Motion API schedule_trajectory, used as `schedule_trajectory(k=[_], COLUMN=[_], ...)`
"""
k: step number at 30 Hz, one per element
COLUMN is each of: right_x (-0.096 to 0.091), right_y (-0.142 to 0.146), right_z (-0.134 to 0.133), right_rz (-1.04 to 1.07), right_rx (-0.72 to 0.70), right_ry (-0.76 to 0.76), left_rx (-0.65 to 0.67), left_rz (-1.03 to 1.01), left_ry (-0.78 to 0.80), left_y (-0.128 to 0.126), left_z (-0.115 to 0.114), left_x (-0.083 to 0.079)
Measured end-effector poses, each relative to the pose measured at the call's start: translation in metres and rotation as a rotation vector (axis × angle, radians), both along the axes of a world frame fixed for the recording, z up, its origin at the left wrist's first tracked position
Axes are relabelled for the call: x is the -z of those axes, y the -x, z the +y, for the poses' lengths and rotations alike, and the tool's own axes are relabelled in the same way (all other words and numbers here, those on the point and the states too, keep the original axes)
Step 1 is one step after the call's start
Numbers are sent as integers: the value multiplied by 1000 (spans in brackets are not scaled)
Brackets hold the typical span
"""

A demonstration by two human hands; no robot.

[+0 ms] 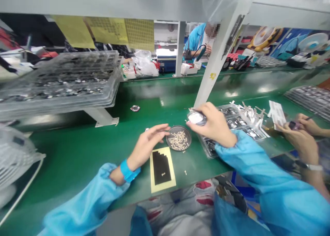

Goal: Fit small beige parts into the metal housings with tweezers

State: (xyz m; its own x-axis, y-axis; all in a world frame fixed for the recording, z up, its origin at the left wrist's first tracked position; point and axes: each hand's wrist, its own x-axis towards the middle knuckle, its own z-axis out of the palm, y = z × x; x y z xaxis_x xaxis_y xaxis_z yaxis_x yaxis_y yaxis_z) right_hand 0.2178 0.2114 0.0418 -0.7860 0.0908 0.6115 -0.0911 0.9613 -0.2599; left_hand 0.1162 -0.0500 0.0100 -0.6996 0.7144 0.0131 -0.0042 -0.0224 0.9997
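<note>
My right hand grips a small electronic part with a shiny pale face, held between thumb and fingers above the near-left corner of a clear tray. Stretched out at the left rim of a round dark dish, my left hand has its fingers slightly apart, and I see nothing held in them. Many tiny cream-coloured pieces lie in the dish. Below it is a yellow sheet bearing black adhesive strips. A tiny cream piece lies on the black area, another on the table.
Stacked clear trays of parts stand on a raised shelf at left, with a white fan below. A slanted white post rises behind my right hand. White strips lie beside a co-worker's hands at right.
</note>
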Motion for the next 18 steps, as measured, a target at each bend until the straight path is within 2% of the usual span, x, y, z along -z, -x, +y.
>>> schedule_trajectory(k=[3,6,8,10,13,15,18], right_x=[11,25,30,30,29,33,48], right_y=[12,25,29,28,22,18,18], right_z=[-61,-88,-92,-89,-83,-81,-82], right_rz=[-138,-246,-208,-136,-58,-65,-240], right_rx=[-115,-191,-279,-371,-434,-405,-355], right_ry=[48,101,203,328,378,397,611], left_rx=[134,146,81,-17,-123,-97,47], left_rz=[-423,-671,-648,-521,-294,-203,-121], left_ry=[-153,-193,-132,-26,111,143,172], left_y=[-12,-2,8,16,25,30,36], left_z=[-3,-10,-15,-19,-23,-28,-39], left_x=[1,6,9,10,7,4,0])
